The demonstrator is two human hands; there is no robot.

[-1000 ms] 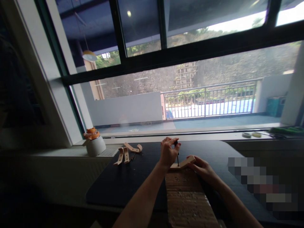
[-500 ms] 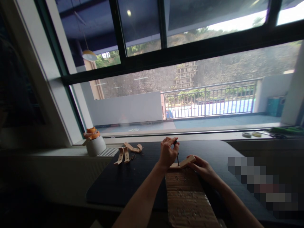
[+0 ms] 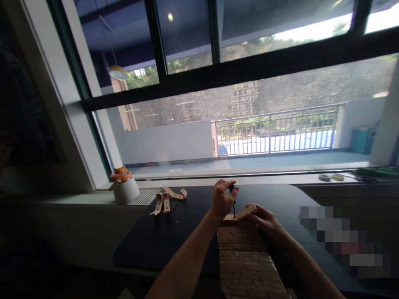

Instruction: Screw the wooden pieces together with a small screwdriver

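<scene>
My left hand (image 3: 222,200) is closed on the dark handle of a screwdriver (image 3: 234,209), which stands nearly upright. Its tip meets a pale wooden hook (image 3: 246,212) lying at the far end of a brown corrugated cardboard piece (image 3: 245,253). The fingers of my right hand (image 3: 263,218) grip the raised right end of that hook. Whether a screw sits under the tip is too small to tell. Farther left on the dark table lie more wooden hooks (image 3: 166,203) with holes in them, beside a small heap of screws (image 3: 175,205).
An orange-topped white pot (image 3: 125,189) stands on the sill left of the dark table (image 3: 149,245). Rolls of tape (image 3: 324,177) and scissors (image 3: 368,179) lie on the sill at right. Behind the table rises a large window (image 3: 187,95). A blurred patch covers the right side.
My left hand's fingers have shifted slightly around the screwdriver handle, with the thumb a bit lower. My right hand and the wooden hook stay in place.
</scene>
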